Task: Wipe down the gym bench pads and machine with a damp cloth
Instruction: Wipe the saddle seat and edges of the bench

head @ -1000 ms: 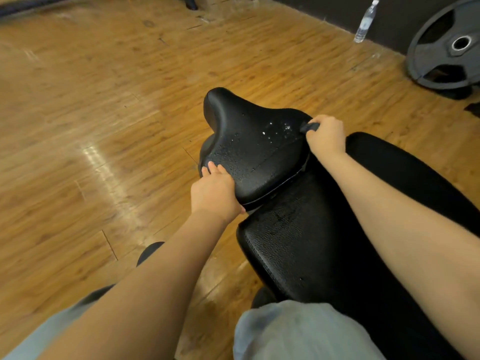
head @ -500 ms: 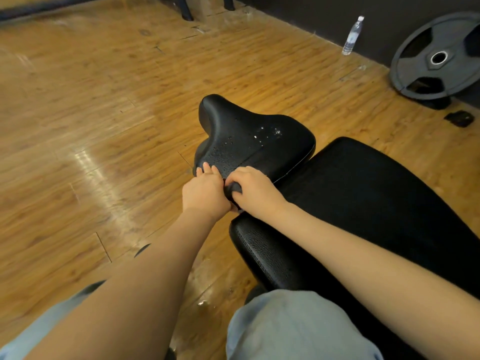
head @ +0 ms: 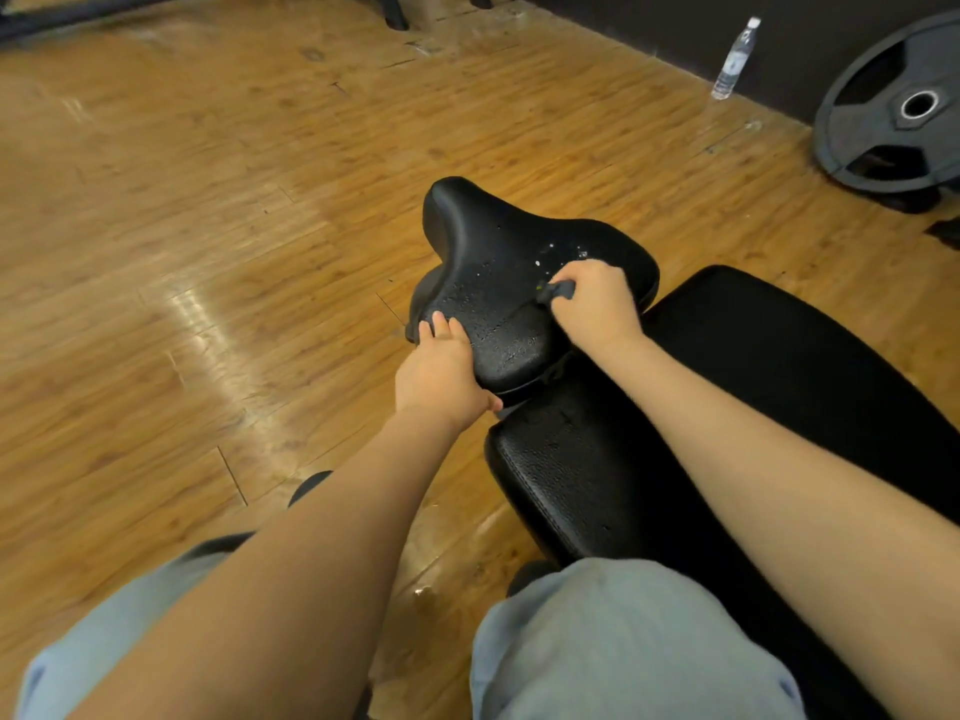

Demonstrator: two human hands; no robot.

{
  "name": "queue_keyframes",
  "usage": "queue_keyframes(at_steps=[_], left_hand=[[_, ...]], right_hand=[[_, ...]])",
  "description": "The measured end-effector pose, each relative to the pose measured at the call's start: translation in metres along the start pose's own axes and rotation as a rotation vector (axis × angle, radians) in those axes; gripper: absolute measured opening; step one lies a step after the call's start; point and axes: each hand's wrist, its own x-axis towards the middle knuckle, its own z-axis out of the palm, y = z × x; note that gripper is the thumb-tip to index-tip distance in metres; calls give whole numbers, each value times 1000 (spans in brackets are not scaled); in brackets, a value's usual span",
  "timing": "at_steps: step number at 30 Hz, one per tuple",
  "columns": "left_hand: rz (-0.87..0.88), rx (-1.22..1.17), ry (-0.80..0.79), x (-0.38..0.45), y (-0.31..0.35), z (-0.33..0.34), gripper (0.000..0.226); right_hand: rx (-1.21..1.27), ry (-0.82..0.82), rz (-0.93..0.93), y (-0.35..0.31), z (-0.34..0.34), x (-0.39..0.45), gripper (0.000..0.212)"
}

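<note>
Glistening droplets bead the black seat pad (head: 498, 283).

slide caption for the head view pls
Left hand steadies the wet seat pad while the right hand wipes it with a dark cloth.

Both my forearms are bare and extended forward from the lower edge of view. My left hand (head: 441, 374) lies palm down, fingers (head: 439, 327) straight and together, thumb tucked under at the near left edge of the seat pad (head: 493, 262). My right hand (head: 597, 301) is curled into a fist, knuckles up, gripping a dark cloth (head: 558, 291) that is pressed on the pad's right side. My knees in pale trousers show below.
</note>
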Motion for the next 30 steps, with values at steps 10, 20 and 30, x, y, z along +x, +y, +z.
queue_keyframes(at_steps=[10,20,30], left_hand=[[-143,-228,-4,14,-23,3,90],[-95,-70,-143,18,-22,-8,116],[-160,-85,-159,20,-10,-7,129]], right_hand=[[-5,-325,-428,-56,36,-48,24],[7,-340,-375,-14,7,-59,21],[42,-355,-438,-20,19,-53,21]])
